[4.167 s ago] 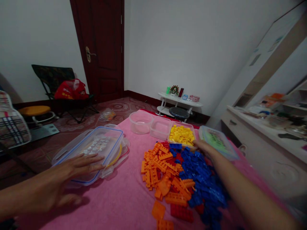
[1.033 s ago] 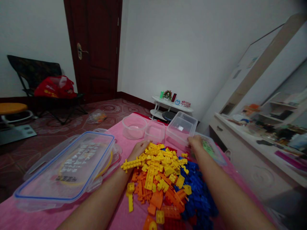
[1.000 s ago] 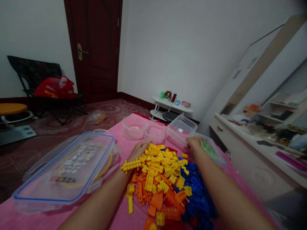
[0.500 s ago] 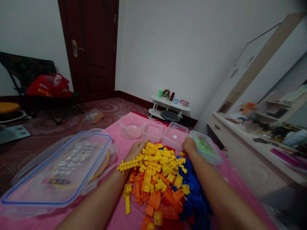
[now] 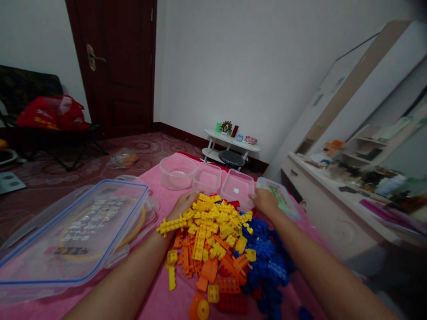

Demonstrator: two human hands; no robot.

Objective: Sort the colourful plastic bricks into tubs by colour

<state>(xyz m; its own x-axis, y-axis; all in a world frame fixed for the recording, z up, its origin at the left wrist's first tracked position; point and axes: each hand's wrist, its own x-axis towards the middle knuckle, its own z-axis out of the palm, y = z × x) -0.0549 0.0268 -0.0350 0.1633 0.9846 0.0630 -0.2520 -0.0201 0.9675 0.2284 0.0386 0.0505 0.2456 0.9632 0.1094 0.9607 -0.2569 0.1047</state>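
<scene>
A heap of plastic building bricks lies between my forearms: yellow bricks (image 5: 213, 222) on top, orange bricks (image 5: 207, 269) and red bricks (image 5: 233, 303) nearer me, blue bricks (image 5: 267, 262) on the right. My left hand (image 5: 186, 202) rests at the heap's far left edge, fingers stretched forward and partly hidden by yellow bricks. A long yellow strip of bricks (image 5: 171, 225) lies across my left wrist. My right hand (image 5: 266, 201) is at the heap's far right, its fingertips by the near right corner of a clear rectangular box (image 5: 238, 180); whether they touch it I cannot tell.
Beyond the heap stand a round clear tub (image 5: 178, 175) and another clear box (image 5: 207, 175). Stacked clear lids (image 5: 96, 231) with blue and yellow rims lie left. A lidded box with green contents (image 5: 278, 198) is right of my right hand. A pink cloth (image 5: 151, 171) covers the table.
The view has turned slightly, so most things sit further left in the picture. My right hand has shifted a little outward, and more blue bricks show beside my right forearm.
</scene>
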